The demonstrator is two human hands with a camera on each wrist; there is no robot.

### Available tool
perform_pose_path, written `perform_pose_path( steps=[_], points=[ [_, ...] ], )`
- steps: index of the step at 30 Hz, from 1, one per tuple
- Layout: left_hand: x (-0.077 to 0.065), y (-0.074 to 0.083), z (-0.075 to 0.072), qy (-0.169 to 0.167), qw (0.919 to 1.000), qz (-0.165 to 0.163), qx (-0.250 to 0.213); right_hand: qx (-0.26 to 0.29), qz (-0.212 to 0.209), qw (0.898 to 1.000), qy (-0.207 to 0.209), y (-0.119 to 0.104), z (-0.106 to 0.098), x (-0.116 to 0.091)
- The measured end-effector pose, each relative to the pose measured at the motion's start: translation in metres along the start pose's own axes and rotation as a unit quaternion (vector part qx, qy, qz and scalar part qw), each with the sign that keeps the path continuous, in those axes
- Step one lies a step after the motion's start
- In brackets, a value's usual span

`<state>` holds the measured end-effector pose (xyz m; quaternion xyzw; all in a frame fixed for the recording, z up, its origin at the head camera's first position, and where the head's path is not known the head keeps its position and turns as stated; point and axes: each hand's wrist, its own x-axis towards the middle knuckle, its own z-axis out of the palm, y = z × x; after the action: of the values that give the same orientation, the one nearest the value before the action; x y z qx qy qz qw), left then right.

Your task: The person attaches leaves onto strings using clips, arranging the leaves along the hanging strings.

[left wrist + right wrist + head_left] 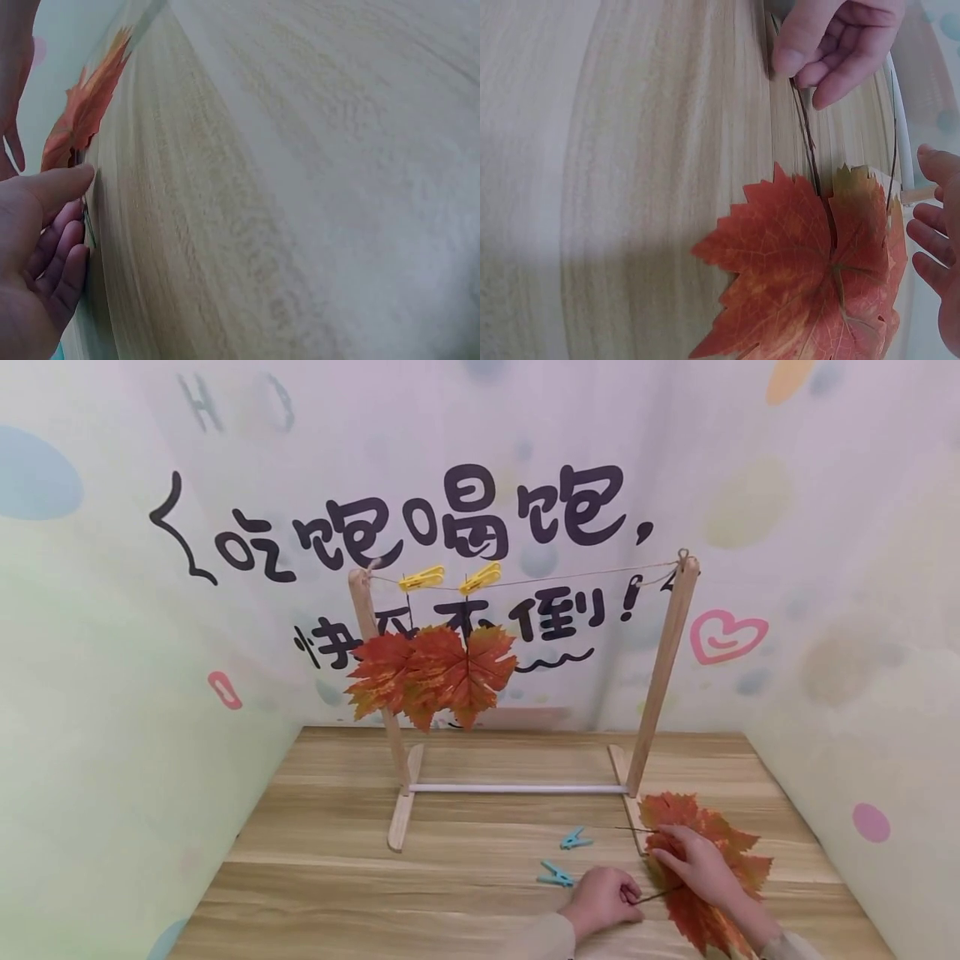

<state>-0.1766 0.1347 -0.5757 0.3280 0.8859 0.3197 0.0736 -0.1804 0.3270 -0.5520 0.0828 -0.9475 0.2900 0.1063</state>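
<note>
At the table's right, my left hand (602, 897) pinches the thin dark stem of an orange-red artificial maple leaf (780, 262) between thumb and fingers. This leaf (696, 920) lies nearest the front edge. Another maple leaf (671, 810) lies behind it, partly overlapped, its stem pointing left. My right hand (701, 864) is over the leaves with its fingers loosely bent; in the right wrist view that hand (945, 240) holds nothing. Two blue clothespins (576, 838) lie on the table left of the leaves, one close to my left hand.
A wooden frame (660, 685) with a white crossbar (517, 788) stands behind the hands. Along its string (577, 577), two yellow clothespins (422, 579) hold hanging maple leaves (468, 672) on the left half. Patterned walls enclose the wooden table (315, 893).
</note>
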Motion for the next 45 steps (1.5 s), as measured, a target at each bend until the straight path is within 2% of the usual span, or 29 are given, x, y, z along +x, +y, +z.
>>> perform_pose_path(
  steps=[4, 10, 16, 20, 22, 25, 27, 29, 31, 33, 35, 38, 42, 44, 45],
  points=[
    [0.000, 0.003, 0.003, 0.028, 0.9988, 0.010, 0.039, 0.003, 0.001, 1.000, -0.002, -0.002, 0.001, 0.001],
    [0.000, 0.005, 0.004, 0.043, 0.9978, -0.003, 0.050, 0.009, 0.012, 1.000, -0.009, -0.004, 0.001, 0.002],
    [0.004, 0.005, 0.002, 0.019, 0.9960, 0.002, 0.088, 0.025, 0.029, 0.999, -0.032, -0.003, 0.001, 0.003],
    [0.004, 0.007, -0.002, -0.002, 0.9936, 0.011, 0.113, 0.027, 0.025, 0.999, -0.035, -0.001, 0.000, 0.003],
    [0.003, 0.008, -0.004, -0.012, 0.9955, 0.003, 0.095, 0.019, 0.019, 0.999, -0.028, 0.000, 0.000, 0.004],
    [0.001, 0.008, -0.007, -0.020, 0.9994, -0.022, 0.019, 0.003, 0.004, 1.000, -0.014, 0.002, 0.000, 0.004],
    [0.000, 0.006, -0.009, -0.015, 0.9977, -0.042, -0.051, -0.005, -0.008, 1.000, -0.006, 0.002, -0.001, 0.005],
    [0.000, 0.001, -0.010, -0.004, 0.9930, -0.045, -0.109, -0.009, -0.014, 1.000, 0.002, 0.001, -0.001, 0.006],
    [0.000, -0.003, -0.011, 0.003, 0.9851, -0.045, -0.166, -0.008, -0.020, 1.000, 0.005, 0.000, -0.002, 0.006],
    [-0.002, -0.006, -0.012, 0.003, 0.9733, -0.055, -0.223, -0.008, -0.021, 1.000, 0.007, -0.001, -0.003, 0.006],
    [-0.003, -0.009, -0.013, 0.005, 0.9552, -0.074, -0.287, -0.005, -0.023, 1.000, 0.006, -0.002, -0.004, 0.007],
    [-0.003, -0.011, -0.013, 0.024, 0.9223, -0.110, -0.370, -0.009, -0.030, 0.999, 0.006, -0.003, -0.005, 0.008],
    [-0.003, -0.010, -0.012, 0.062, 0.8789, -0.137, -0.453, -0.021, -0.043, 0.999, 0.018, -0.004, -0.005, 0.009],
    [-0.002, -0.008, -0.011, 0.075, 0.8640, -0.143, -0.477, -0.024, -0.047, 0.998, 0.021, -0.004, -0.005, 0.009],
    [-0.002, -0.007, -0.010, 0.079, 0.8598, -0.145, -0.483, -0.025, -0.048, 0.998, 0.021, -0.004, -0.005, 0.010]
  ],
)
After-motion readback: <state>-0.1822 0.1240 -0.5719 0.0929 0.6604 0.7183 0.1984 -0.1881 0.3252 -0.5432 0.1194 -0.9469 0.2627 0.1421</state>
